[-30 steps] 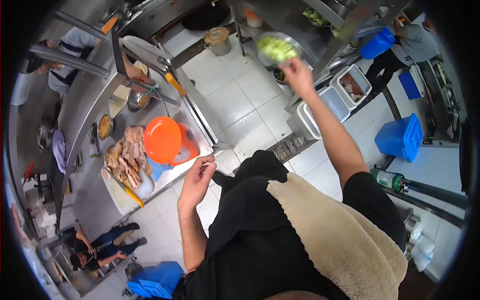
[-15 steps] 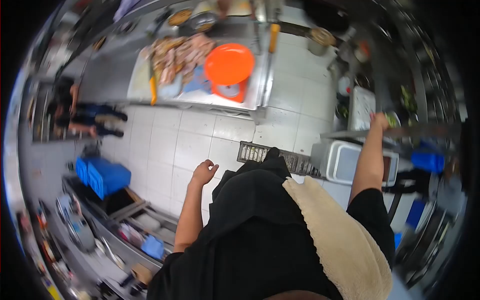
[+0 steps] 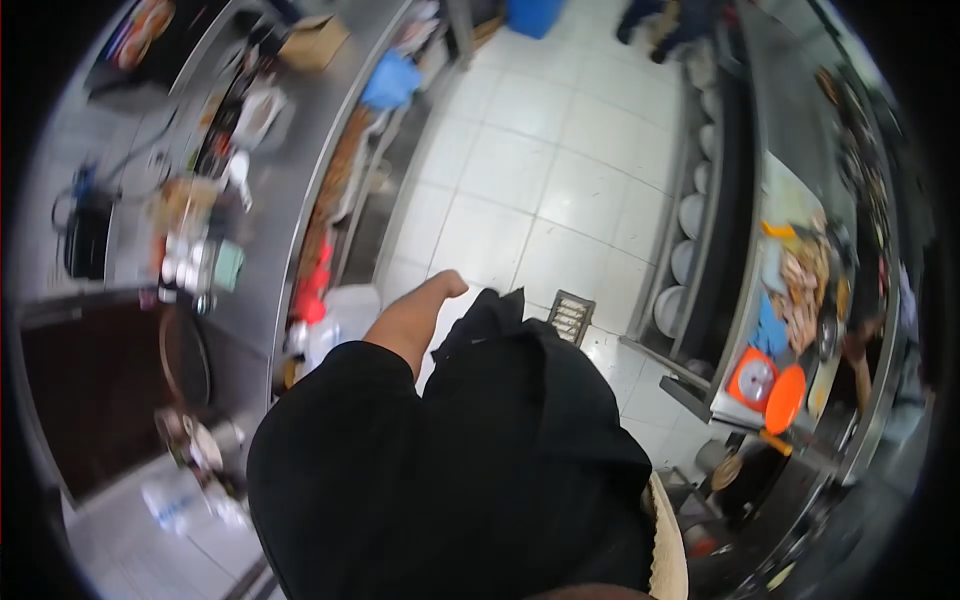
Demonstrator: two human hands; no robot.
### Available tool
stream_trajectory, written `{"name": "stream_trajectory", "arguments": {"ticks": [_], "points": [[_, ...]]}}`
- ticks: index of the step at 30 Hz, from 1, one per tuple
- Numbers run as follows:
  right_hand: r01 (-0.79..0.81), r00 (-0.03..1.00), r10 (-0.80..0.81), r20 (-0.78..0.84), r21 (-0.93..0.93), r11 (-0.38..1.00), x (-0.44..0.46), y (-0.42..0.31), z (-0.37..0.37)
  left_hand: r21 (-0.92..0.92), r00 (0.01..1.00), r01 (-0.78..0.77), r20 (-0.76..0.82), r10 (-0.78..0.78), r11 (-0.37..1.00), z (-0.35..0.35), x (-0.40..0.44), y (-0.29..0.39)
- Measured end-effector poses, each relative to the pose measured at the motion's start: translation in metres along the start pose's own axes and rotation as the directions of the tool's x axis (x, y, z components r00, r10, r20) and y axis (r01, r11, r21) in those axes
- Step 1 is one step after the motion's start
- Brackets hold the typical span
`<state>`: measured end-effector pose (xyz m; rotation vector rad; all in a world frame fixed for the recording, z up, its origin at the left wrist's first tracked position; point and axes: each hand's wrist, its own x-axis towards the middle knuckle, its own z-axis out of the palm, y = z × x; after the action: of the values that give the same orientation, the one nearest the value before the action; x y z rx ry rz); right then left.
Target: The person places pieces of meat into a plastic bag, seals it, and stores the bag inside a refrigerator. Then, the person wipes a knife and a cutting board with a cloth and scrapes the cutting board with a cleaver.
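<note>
My left hand [image 3: 452,285] hangs over the white tiled floor [image 3: 500,190], in front of my black apron [image 3: 500,450]. Its fingers are too small and blurred to make out, and it touches no object that I can see. My right hand is out of sight. A tan cloth [image 3: 668,540] shows at my right side. On the right-hand counter lie pieces of meat [image 3: 802,285], a yellow-handled tool [image 3: 778,230], blue plastic [image 3: 768,328] and an orange scale [image 3: 752,378] with an orange plate [image 3: 785,398] beside it.
On the left runs a metal counter [image 3: 300,110] with a cardboard box [image 3: 314,42]. Stacked white dishes [image 3: 683,260] line a shelf under the right counter. A floor drain [image 3: 571,317] lies ahead. A person's legs [image 3: 665,25] show at the top, and a blue bin [image 3: 533,15] nearby.
The view has swung round, so the meat counter now lies on the right. My right hand, earlier at green vegetables and then at a shelf, has left the view.
</note>
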<state>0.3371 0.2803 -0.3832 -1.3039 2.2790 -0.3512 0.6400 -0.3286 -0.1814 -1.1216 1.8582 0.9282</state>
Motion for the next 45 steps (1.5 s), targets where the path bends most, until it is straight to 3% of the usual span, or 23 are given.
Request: {"name": "stream_trajectory", "arguments": {"ticks": [1, 2, 4, 8, 12, 16, 17, 22, 23, 24, 26, 28, 29, 32, 34, 36, 38, 40, 41, 42, 43, 44, 45], "points": [[-0.395, 0.918, 0.386, 0.091, 0.29, 0.872, 0.056, -0.064, -0.048, -0.094, 0.997, -0.005, -0.075, -0.002, 0.996, 0.006, -0.003, -0.024], [-0.318, 0.947, 0.286, 0.146, 0.319, 0.892, 0.104, -0.13, -0.123, -0.152, 0.996, -0.013, -0.095, -0.001, 0.988, 0.017, -0.002, -0.052], [-0.485, 0.872, 0.412, 0.266, 0.588, 0.648, 0.17, -0.211, -0.182, -0.262, 0.988, -0.041, -0.152, 0.001, 0.964, 0.038, 0.004, -0.103], [-0.483, 0.867, 0.407, 0.286, 0.683, 0.548, 0.256, -0.273, -0.234, -0.448, 0.955, 0.198, -0.113, -0.275, 0.872, 0.062, -0.041, -0.172], [-0.584, 0.799, 0.373, 0.472, 0.461, 0.668, 0.299, -0.286, -0.235, -0.676, 0.907, 0.262, -0.073, -0.416, 0.689, 0.096, -0.047, -0.219], [-0.337, 0.822, 0.113, 0.558, 0.317, 0.887, 0.33, -0.26, -0.21, -0.813, 0.857, 0.213, -0.111, -0.503, 0.541, 0.124, -0.072, -0.222], [-0.144, 0.843, 0.044, 0.536, 0.147, 0.979, 0.338, -0.258, -0.21, -0.839, 0.834, 0.194, -0.131, -0.536, 0.508, 0.134, -0.077, -0.218], [0.12, 0.758, -0.088, 0.646, -0.006, 0.993, 0.397, -0.166, -0.153, -0.963, 0.77, 0.175, 0.005, -0.638, 0.204, 0.207, -0.081, -0.176], [0.081, 0.738, -0.056, 0.673, -0.006, 0.997, 0.403, -0.179, -0.161, -0.968, 0.76, 0.188, 0.035, -0.649, 0.168, 0.222, -0.077, -0.17], [0.006, 0.712, 0.001, 0.702, -0.007, 1.0, 0.405, -0.202, -0.178, -0.995, 0.723, 0.097, 0.043, -0.689, 0.039, 0.239, -0.082, -0.15], [-0.208, 0.648, 0.149, 0.747, -0.014, 0.978, 0.416, -0.249, -0.21, -0.96, 0.741, 0.054, 0.223, -0.634, -0.274, 0.228, -0.121, -0.11], [-0.346, 0.634, 0.218, 0.742, 0.02, 0.938, 0.428, -0.28, -0.23, -0.956, 0.731, 0.037, 0.224, -0.644, -0.29, 0.297, -0.074, -0.129], [-0.314, 0.644, 0.179, 0.744, 0.044, 0.948, 0.442, -0.279, -0.232, -0.954, 0.727, 0.029, 0.225, -0.649, -0.298, 0.329, -0.052, -0.137], [-0.311, 0.734, 0.149, 0.663, 0.132, 0.941, 0.447, -0.316, -0.255, -0.855, 0.394, -0.157, 0.406, -0.825, -0.495, 0.251, -0.121, -0.137], [-0.292, 0.753, 0.141, 0.643, 0.134, 0.947, 0.44, -0.331, -0.268, -0.963, 0.091, -0.019, 0.267, -0.959, -0.269, 0.274, -0.109, -0.185], [-0.222, 0.755, 0.121, 0.644, 0.077, 0.972, 0.435, -0.33, -0.273, -0.961, 0.014, -0.069, 0.268, -0.963, -0.268, 0.276, -0.122, -0.232], [-0.107, 0.739, 0.104, 0.666, -0.037, 0.994, 0.429, -0.307, -0.275, -0.956, 0.063, -0.06, 0.285, -0.957, -0.288, 0.277, -0.139, -0.279], [-0.168, 0.716, 0.218, 0.664, -0.14, 0.976, 0.407, -0.307, -0.282, -0.84, 0.55, -0.365, 0.153, -0.821, -0.401, 0.33, -0.122, -0.355], [-0.215, 0.73, 0.256, 0.634, -0.143, 0.966, 0.389, -0.31, -0.284, -0.728, 0.722, -0.468, 0.011, -0.692, -0.5, 0.352, -0.114, -0.377], [-0.253, 0.74, 0.286, 0.609, -0.142, 0.957, 0.373, -0.315, -0.282, -0.478, 0.727, -0.525, 0.177, -0.663, -0.704, 0.345, -0.117, -0.388], [-0.265, 0.705, 0.33, 0.627, -0.199, 0.943, 0.362, -0.315, -0.278, -0.17, 0.747, -0.558, 0.324, -0.581, -0.812, 0.32, -0.124, -0.396], [-0.275, 0.667, 0.375, 0.644, -0.255, 0.927, 0.35, -0.321, -0.272, 0.155, 0.776, -0.565, 0.434, -0.458, -0.81, 0.314, -0.12, -0.405], [-0.142, 0.644, 0.346, 0.682, -0.339, 0.93, 0.343, -0.33, -0.267, 0.191, 0.757, -0.629, 0.369, -0.539, -0.754, 0.318, -0.113, -0.41]]}}
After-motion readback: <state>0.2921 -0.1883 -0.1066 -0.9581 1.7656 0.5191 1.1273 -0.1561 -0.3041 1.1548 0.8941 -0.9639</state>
